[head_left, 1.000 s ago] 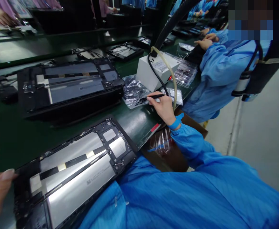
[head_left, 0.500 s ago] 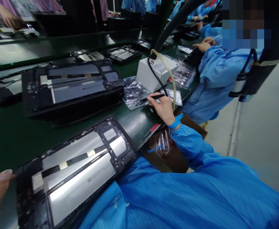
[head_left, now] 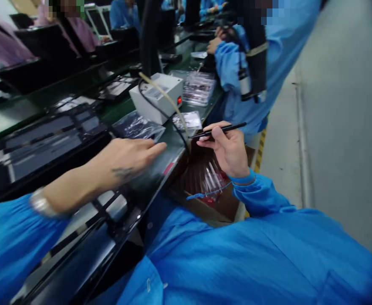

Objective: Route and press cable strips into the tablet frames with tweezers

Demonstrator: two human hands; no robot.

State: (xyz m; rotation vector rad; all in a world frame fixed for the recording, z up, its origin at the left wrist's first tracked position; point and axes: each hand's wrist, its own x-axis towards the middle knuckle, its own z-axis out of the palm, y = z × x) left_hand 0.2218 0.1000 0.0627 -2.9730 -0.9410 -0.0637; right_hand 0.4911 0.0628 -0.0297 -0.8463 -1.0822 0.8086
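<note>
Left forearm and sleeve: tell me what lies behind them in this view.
Below the left forearm and left sleeve, part of an open device frame shows; above them, part of a second frame. Whatever lies directly behind is covered and cannot be seen.

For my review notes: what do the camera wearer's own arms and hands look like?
Both arms wear long bright-blue cloth sleeves. The bare left hand has a pale, silvery wrist band and a dark, tattoo-like mark, too blurred to make out. The bare right hand has a flat blue wristband, with a thin blue cord seemingly leading from it.
</note>
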